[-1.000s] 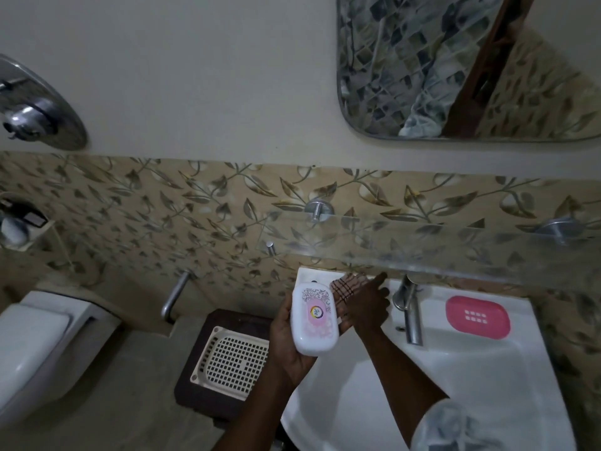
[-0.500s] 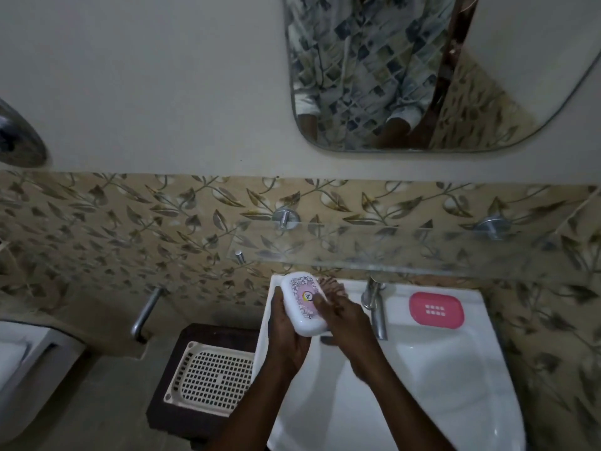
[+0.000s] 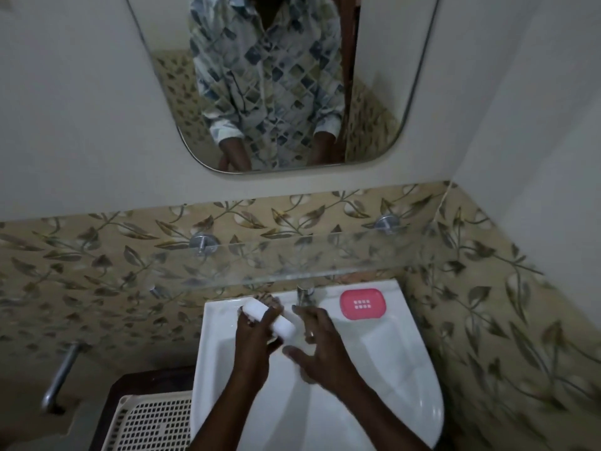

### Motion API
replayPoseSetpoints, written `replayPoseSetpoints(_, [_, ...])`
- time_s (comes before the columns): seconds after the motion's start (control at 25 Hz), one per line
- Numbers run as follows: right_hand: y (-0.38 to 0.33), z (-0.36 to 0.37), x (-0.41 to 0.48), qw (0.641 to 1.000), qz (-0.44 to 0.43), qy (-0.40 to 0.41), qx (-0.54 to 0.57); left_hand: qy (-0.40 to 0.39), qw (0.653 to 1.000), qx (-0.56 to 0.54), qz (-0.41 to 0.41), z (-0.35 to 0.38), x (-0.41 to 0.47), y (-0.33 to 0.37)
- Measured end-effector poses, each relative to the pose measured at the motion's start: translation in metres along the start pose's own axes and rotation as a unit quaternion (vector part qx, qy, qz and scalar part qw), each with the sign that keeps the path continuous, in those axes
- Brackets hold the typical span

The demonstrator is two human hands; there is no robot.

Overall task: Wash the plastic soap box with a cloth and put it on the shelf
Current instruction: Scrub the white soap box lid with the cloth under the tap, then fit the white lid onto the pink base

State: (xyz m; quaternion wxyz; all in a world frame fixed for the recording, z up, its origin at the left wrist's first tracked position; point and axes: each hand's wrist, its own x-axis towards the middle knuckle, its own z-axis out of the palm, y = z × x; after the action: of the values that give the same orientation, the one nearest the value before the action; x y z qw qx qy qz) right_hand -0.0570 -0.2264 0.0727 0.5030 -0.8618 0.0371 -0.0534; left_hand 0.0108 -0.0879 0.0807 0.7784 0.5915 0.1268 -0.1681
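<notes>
Two hands: left hand [image 3: 252,340] grips soap box [image 3: 287,328]; right hand [image 3: 322,348] splayed.

Dim indoor light; motion blur throughout; wide-angle bending at edges.

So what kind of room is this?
A bathroom, probably a small home one: a white wash basin with a tap, a wall mirror above it, and a glass shelf on the leaf-patterned tiles between them. The left hand holds a soap box over the basin.
</notes>
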Motion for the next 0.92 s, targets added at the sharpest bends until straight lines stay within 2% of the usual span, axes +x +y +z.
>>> replayPoseSetpoints(0.04, [0.014,-0.007,0.007,0.996,0.033,0.076,0.044,0.005,1.000,-0.011,0.004,-0.002,0.003,0.003])
replayPoseSetpoints(0.08, [0.032,-0.014,0.014,0.976,0.097,0.174,0.087,0.004,1.000,-0.013,0.009,-0.005,0.004,0.006])
replayPoseSetpoints(0.12, [0.052,-0.022,0.024,0.940,0.190,0.257,0.122,0.002,1.000,-0.006,0.009,-0.008,0.003,0.008])
replayPoseSetpoints(0.16, [0.071,-0.031,0.035,0.892,0.298,0.301,0.156,-0.003,1.000,0.007,0.004,-0.012,0.003,0.008])
replayPoseSetpoints(0.2, [0.089,-0.037,0.045,0.845,0.394,0.311,0.187,-0.010,1.000,0.018,-0.002,-0.017,0.003,0.007])
replayPoseSetpoints(0.24, [0.101,-0.042,0.052,0.813,0.455,0.297,0.210,-0.022,1.000,0.022,-0.008,-0.022,0.002,0.005])
replayPoseSetpoints(0.32, [0.120,-0.046,0.068,0.785,0.490,0.289,0.245,-0.046,0.998,0.022,-0.020,-0.032,0.000,0.001])
replayPoseSetpoints(0.56, [0.133,-0.049,0.071,0.771,0.484,0.317,0.267,-0.051,0.998,0.018,-0.032,-0.058,-0.006,-0.012])
replayPoseSetpoints(0.64, [0.127,-0.057,0.059,0.778,0.466,0.318,0.275,-0.040,0.998,0.008,-0.042,-0.059,-0.006,-0.010])
replayPoseSetpoints(0.72, [0.112,-0.064,0.043,0.815,0.413,0.311,0.260,-0.033,0.998,-0.015,-0.051,-0.058,-0.006,-0.004])
replayPoseSetpoints(0.84, [0.073,-0.069,0.013,0.884,0.304,0.283,0.213,-0.068,0.997,0.007,-0.041,-0.050,-0.008,0.010])
replayPoseSetpoints(0.92, [0.034,-0.063,-0.004,0.940,0.212,0.218,0.155,-0.093,0.995,0.031,-0.033,-0.038,-0.013,0.021])
